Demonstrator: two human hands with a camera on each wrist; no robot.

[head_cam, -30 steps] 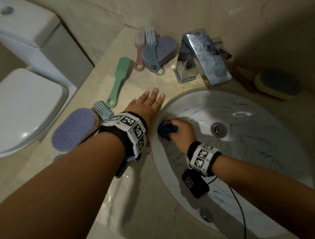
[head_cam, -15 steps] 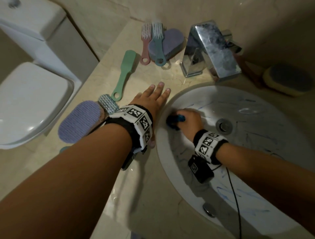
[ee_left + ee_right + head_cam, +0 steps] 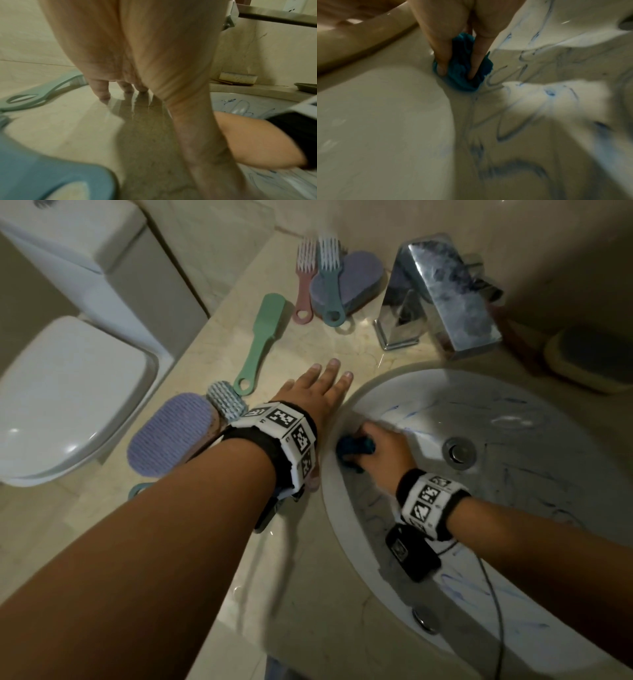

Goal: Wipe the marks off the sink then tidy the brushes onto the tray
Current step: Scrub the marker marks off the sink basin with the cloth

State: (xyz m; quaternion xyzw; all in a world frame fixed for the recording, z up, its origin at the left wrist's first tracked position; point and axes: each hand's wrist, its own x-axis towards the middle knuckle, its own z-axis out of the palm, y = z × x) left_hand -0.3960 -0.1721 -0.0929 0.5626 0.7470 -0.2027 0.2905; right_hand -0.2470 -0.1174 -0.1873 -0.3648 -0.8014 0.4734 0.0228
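Note:
The white sink (image 3: 342,525) has blue scribble marks (image 3: 513,474) across its basin. My right hand (image 3: 363,446) grips a bunched blue cloth (image 3: 352,447) and presses it against the basin's left wall. In the right wrist view its fingers (image 3: 441,65) dig into the cloth (image 3: 464,81), with marks (image 3: 505,129) beside it. My left hand (image 3: 322,385) lies flat and open on the counter by the sink rim, its fingertips (image 3: 102,93) on the stone. A green brush (image 3: 262,337), a pink brush (image 3: 305,285) and a teal brush (image 3: 330,285) lie behind it.
A chrome tap (image 3: 442,299) stands behind the basin. A purple heart-shaped sponge (image 3: 359,278) lies under the teal brush. A purple oval pad (image 3: 168,436) and a grey bristle brush (image 3: 226,400) sit left of my wrist. A yellow sponge (image 3: 589,361) lies at right, a toilet (image 3: 68,392) at left.
My right hand has rubbed the cloth a short way along the basin's left wall. My left hand has stayed flat on the counter.

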